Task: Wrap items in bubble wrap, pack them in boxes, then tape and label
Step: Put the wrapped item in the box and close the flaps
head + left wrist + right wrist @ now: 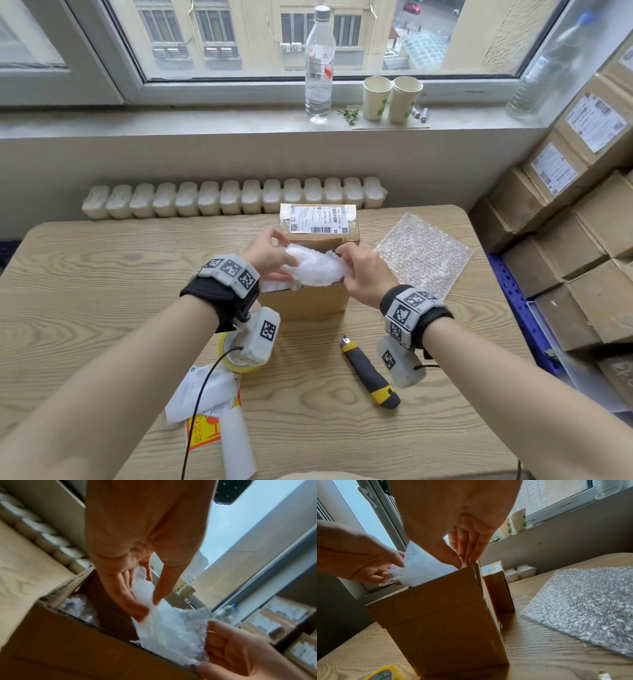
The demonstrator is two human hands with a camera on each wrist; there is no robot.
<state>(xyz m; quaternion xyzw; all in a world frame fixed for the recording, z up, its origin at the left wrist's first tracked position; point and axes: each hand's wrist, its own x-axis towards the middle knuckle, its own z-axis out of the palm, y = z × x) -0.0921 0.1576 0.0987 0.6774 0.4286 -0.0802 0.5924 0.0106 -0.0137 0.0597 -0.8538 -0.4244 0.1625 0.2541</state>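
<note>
An open cardboard box [305, 303] stands mid-table. Above its mouth is a white bubble-wrapped bundle [315, 269], its lower part inside the box. My left hand [282, 250] pinches the bundle's left end between thumb and fingers. My right hand [346, 270] grips the right end by the box's right wall. The left wrist view shows the left hand [149, 608] on the bundle [171, 628] and more bubble wrap [77, 605] lying in the box [51, 635]. In the right wrist view, the right hand [464, 562] reaches the bundle [423, 569] over the box rim [440, 622].
A sealed, labelled box [318, 222] sits right behind the open one. A bubble wrap sheet [424, 253] lies to the right. A utility knife [371, 373], yellow tape roll [236, 359] and labels [209, 411] lie near the front. Stacked boxes [582, 222] line the right side.
</note>
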